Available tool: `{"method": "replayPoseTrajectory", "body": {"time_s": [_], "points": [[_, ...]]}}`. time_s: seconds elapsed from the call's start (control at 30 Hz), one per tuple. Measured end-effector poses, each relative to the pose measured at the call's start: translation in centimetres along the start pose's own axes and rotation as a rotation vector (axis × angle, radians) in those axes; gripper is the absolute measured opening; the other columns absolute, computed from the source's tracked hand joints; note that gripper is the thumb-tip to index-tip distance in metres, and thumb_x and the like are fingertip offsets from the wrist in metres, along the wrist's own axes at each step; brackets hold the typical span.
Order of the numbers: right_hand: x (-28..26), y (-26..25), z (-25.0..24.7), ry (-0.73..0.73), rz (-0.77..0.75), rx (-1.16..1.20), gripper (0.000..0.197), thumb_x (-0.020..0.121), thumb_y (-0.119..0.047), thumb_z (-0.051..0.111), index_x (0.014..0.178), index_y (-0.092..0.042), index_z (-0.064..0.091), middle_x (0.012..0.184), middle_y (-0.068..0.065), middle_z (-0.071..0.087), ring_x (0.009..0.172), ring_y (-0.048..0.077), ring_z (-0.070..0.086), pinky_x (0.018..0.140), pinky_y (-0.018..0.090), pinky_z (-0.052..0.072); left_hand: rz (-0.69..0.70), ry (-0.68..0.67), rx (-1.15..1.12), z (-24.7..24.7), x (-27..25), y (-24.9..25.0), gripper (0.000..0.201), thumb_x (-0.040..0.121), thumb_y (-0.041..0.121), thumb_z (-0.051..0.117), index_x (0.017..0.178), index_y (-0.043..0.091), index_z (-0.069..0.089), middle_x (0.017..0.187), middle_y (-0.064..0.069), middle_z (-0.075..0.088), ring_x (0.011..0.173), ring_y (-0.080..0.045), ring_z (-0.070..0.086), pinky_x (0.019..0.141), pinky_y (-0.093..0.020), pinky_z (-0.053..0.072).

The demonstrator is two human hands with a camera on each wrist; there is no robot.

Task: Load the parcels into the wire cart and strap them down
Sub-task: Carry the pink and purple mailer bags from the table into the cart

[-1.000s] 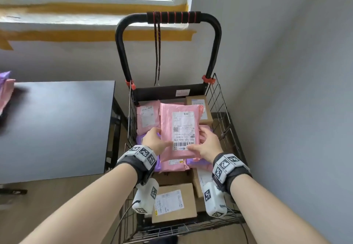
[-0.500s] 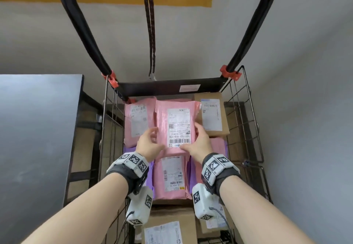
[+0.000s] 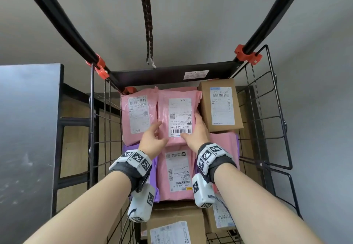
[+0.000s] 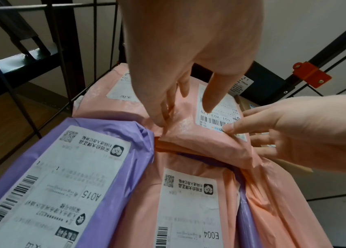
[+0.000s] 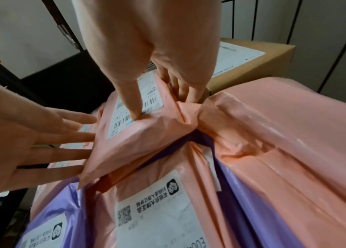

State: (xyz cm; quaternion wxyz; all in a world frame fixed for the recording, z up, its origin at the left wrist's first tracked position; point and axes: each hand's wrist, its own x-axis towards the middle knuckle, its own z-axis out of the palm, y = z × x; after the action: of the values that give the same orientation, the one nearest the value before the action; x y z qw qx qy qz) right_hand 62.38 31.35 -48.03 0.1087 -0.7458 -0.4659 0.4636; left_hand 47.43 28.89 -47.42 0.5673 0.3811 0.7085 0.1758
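A pink parcel (image 3: pixel 179 113) with a white label lies at the back middle of the wire cart (image 3: pixel 172 73), on top of other parcels. My left hand (image 3: pixel 152 138) touches its near left edge with straight, spread fingers (image 5: pixel 68 135). My right hand (image 3: pixel 196 134) holds its right edge, thumb (image 5: pixel 131 104) pressed on the label and fingers tucked down beside the brown box (image 3: pixel 220 106). A black and red elastic strap (image 3: pixel 148 24) with hooks hangs loose from the cart handle above.
Another pink parcel (image 3: pixel 136 113) lies at the back left. A pink parcel marked E004 (image 3: pixel 177 173), a purple one (image 4: pixel 61 184) and cardboard boxes (image 3: pixel 175 226) fill the front. A dark table (image 3: pixel 28 129) stands left, a grey wall right.
Both hands carried the pink parcel further back and set it down between the left pink parcel and the brown box. My left fingers have straightened. The view moved in closer.
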Motion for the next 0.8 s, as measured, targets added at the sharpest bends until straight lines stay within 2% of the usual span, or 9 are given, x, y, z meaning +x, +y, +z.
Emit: {"method": "replayPoseTrajectory", "body": {"time_s": [0.13, 0.2, 0.3, 0.37, 0.43, 0.53, 0.7, 0.8], "points": [[-0.9, -0.1, -0.2, -0.001, 0.010, -0.028, 0.074, 0.080, -0.004, 0.068, 0.143, -0.018, 0.031, 0.134, 0.001, 0.053, 0.120, 0.020, 0.053, 0.090, 0.018, 0.036, -0.002, -0.020, 0.044, 0.2, -0.5, -0.5, 0.066, 0.086, 0.006, 0.061, 0.144, 0.016, 0.033, 0.146, -0.008, 0.040, 0.133, -0.024, 0.041, 0.103, -0.028, 0.035], [-1.5, -0.2, -0.1, -0.006, -0.005, -0.040, 0.069, 0.080, -0.006, 0.069, 0.139, -0.021, 0.036, 0.131, 0.000, 0.056, 0.115, 0.019, 0.056, 0.089, 0.020, 0.041, 0.004, -0.023, 0.076, 0.2, -1.1, -0.7, 0.065, 0.086, 0.011, 0.063, 0.144, 0.015, 0.034, 0.143, -0.009, 0.043, 0.129, -0.024, 0.044, 0.100, -0.028, 0.036], [-3.0, -0.3, 0.0, -0.008, -0.035, -0.095, 0.061, 0.081, -0.010, 0.065, 0.134, -0.023, 0.040, 0.126, 0.002, 0.059, 0.106, 0.020, 0.061, 0.089, 0.032, 0.052, 0.004, 0.000, 0.101, 0.0, -2.4, -1.0, 0.057, 0.089, 0.014, 0.059, 0.142, 0.012, 0.038, 0.139, -0.009, 0.048, 0.126, -0.024, 0.048, 0.101, -0.030, 0.038], [-4.6, -0.7, -0.4, -0.024, -0.054, -0.151, 0.056, 0.083, -0.013, 0.062, 0.135, -0.022, 0.041, 0.126, 0.002, 0.059, 0.105, 0.022, 0.061, 0.088, 0.032, 0.051, -0.006, 0.029, 0.092, -0.4, -3.6, -1.0, 0.049, 0.091, 0.013, 0.054, 0.138, 0.009, 0.041, 0.136, -0.012, 0.051, 0.121, -0.024, 0.052, 0.102, -0.034, 0.042], [-6.5, -1.1, -1.1, -0.043, -0.059, -0.204, 0.053, 0.087, -0.017, 0.060, 0.136, -0.017, 0.042, 0.128, 0.004, 0.058, 0.109, 0.024, 0.059, 0.089, 0.027, 0.046, -0.008, 0.062, 0.102, -0.8, -5.3, -0.7, 0.042, 0.093, 0.014, 0.052, 0.133, 0.006, 0.046, 0.130, -0.014, 0.056, 0.114, -0.026, 0.056, 0.097, -0.034, 0.045], [-10.0, -1.7, -2.0, -0.074, -0.064, -0.262, 0.046, 0.090, -0.019, 0.059, 0.133, -0.012, 0.047, 0.128, 0.007, 0.057, 0.113, 0.024, 0.056, 0.088, 0.024, 0.040, 0.006, 0.087, 0.140, -1.6, -9.1, 0.0, 0.037, 0.094, 0.020, 0.050, 0.128, 0.006, 0.051, 0.123, -0.014, 0.060, 0.108, -0.027, 0.059, 0.088, -0.030, 0.045], [-17.2, -2.3, -3.1, -0.086, -0.181, -0.459, 0.037, 0.091, -0.017, 0.053, 0.128, -0.012, 0.052, 0.120, 0.010, 0.062, 0.106, 0.027, 0.060, 0.089, 0.032, 0.049, 0.076, 0.119, 0.338, -3.1, -17.4, 0.3, 0.036, 0.096, 0.025, 0.043, 0.129, 0.013, 0.051, 0.128, -0.008, 0.059, 0.115, -0.025, 0.056, 0.093, -0.028, 0.041], [-22.6, -2.4, -3.2, -0.091, -0.277, -0.577, 0.034, 0.089, -0.013, 0.051, 0.123, -0.010, 0.055, 0.118, 0.011, 0.063, 0.103, 0.028, 0.062, 0.089, 0.037, 0.052, 0.181, 0.154, 0.487, -4.0, -23.7, -0.2, 0.032, 0.098, 0.021, 0.039, 0.126, 0.014, 0.053, 0.125, -0.004, 0.059, 0.113, -0.023, 0.056, 0.085, -0.019, 0.038]]}}
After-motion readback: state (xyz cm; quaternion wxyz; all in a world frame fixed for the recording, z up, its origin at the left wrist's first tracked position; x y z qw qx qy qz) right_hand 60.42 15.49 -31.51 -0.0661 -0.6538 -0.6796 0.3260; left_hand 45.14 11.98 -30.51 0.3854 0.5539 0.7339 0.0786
